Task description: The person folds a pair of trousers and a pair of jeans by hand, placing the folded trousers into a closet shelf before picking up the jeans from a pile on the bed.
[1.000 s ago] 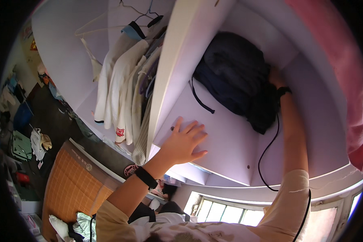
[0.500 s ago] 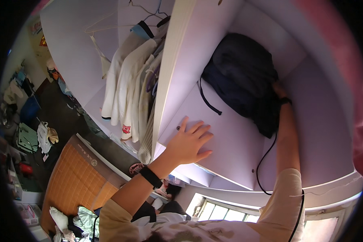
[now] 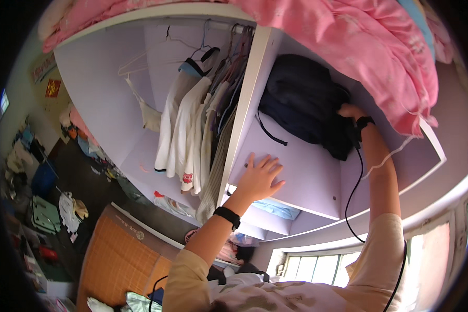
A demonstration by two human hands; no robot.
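Note:
A dark navy bundle of folded clothing (image 3: 304, 101) lies on the lilac wardrobe shelf (image 3: 312, 179), a black drawstring trailing from its left side. My right hand (image 3: 351, 111) is at the bundle's right edge, its fingers curled against the cloth and partly hidden. My left hand (image 3: 261, 179) rests spread on the front part of the shelf, below the bundle, holding nothing. Each wrist wears a black band, and a black cable (image 3: 350, 200) hangs from the right one.
An upright divider (image 3: 247, 104) separates the shelf from hanging shirts (image 3: 184, 125) on the left. Pink bedding (image 3: 348, 52) overhangs the compartment's top, a pale string dangling from it. A lower shelf holds light blue cloth (image 3: 275, 209). A bed with a woven mat (image 3: 119, 252) stands lower left.
The view has shifted, bringing the pink bedding and hanging rail into sight. My right hand stays at the bundle's right edge, now more visible. My left hand remains spread on the shelf.

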